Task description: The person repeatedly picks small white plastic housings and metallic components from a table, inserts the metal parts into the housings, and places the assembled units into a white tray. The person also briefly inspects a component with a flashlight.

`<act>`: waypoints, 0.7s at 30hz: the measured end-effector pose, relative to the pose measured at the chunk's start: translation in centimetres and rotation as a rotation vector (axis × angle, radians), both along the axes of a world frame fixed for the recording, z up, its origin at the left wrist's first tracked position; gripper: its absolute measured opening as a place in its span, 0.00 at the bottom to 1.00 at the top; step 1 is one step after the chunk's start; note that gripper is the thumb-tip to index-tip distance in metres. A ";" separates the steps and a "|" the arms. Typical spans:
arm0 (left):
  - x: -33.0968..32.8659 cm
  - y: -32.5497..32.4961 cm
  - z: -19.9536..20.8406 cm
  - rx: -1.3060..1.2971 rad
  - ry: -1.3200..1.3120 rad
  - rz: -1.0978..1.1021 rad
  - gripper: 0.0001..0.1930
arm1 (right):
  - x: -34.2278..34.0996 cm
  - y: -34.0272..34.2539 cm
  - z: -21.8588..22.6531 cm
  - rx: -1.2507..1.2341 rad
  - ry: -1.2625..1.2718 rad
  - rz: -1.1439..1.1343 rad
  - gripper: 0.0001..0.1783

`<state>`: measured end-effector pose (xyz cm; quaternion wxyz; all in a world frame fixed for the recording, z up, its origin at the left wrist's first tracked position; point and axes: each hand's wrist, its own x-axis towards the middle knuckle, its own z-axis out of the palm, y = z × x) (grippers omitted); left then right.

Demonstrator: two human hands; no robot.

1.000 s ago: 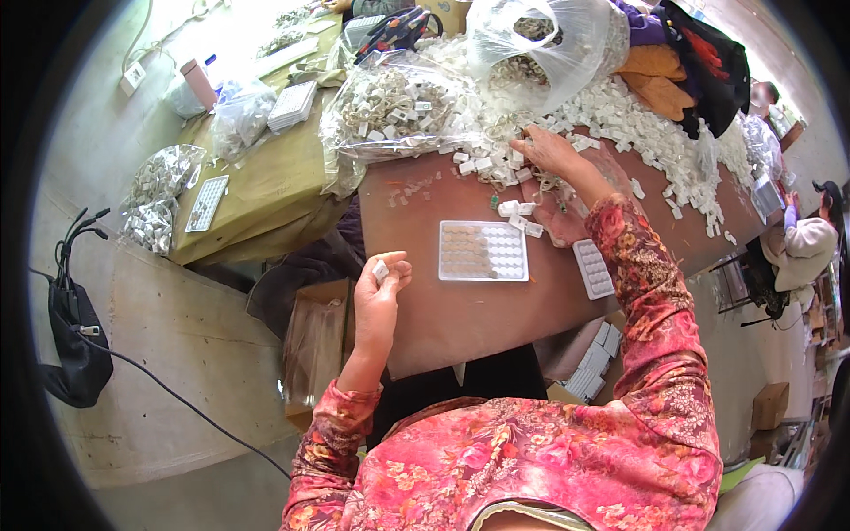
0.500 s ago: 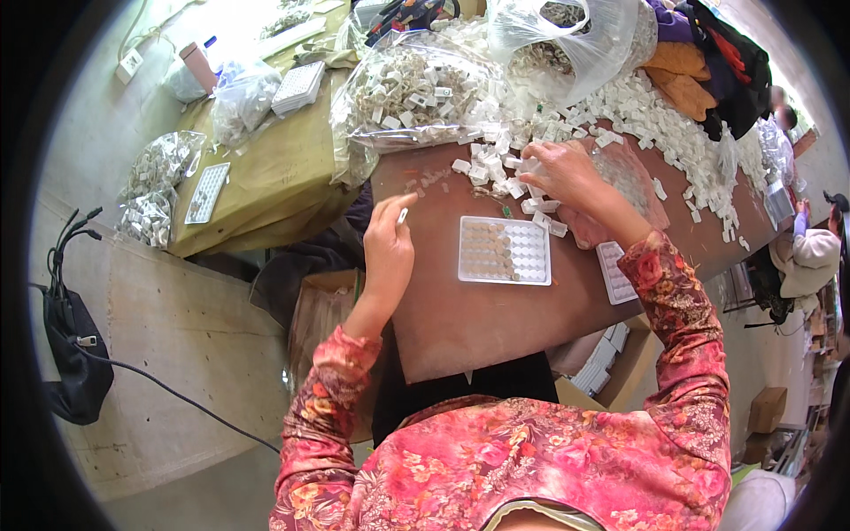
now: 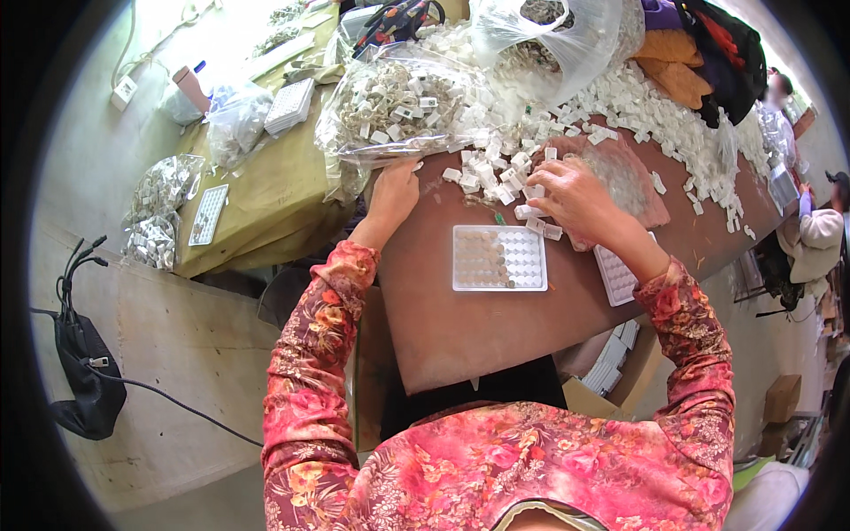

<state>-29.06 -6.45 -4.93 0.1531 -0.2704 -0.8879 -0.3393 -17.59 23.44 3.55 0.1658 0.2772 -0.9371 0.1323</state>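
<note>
Raised beside the clear plastic bag at the table's left edge, my left hand [image 3: 395, 196] has its fingers pinched, with a bit of a small white plastic piece [image 3: 418, 165] showing at the tips. My right hand [image 3: 577, 200] is bent over the near edge of a heap of small white plastic cases [image 3: 485, 172]. Its curled fingertips close on a white case at that edge; the thumb side is partly hidden. Between my hands and nearer me lies a white tray [image 3: 542, 285] with rows of small pockets, the left part filled with beige round pieces.
A pink cloth [image 3: 653, 211] under clear plastic and a second white tray [image 3: 614, 276] lie right of my right hand. The clear bag [image 3: 354, 133] of mixed parts bulges at the back left. Below the table is a cardboard box [image 3: 630, 389] with stacked trays. Other people are at far right.
My left hand has moved up and away from me, toward the bag, with its small white piece. The right hand has come slightly nearer me, its fingers lower among the white cases.
</note>
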 end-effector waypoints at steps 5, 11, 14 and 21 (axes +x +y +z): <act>3.9 2.0 1.5 0.181 -0.228 -0.070 0.19 | 1.0 0.2 0.6 -0.022 0.019 0.004 0.12; 5.1 2.3 2.4 0.666 -0.547 -0.114 0.23 | 1.8 0.2 1.1 -0.074 0.036 0.031 0.10; 4.5 0.5 1.9 0.611 -0.376 0.023 0.20 | 1.9 0.2 1.3 -0.089 0.063 0.048 0.10; 8.2 1.7 1.1 0.165 -0.135 -0.044 0.19 | 2.2 0.0 1.7 -0.071 0.000 0.046 0.10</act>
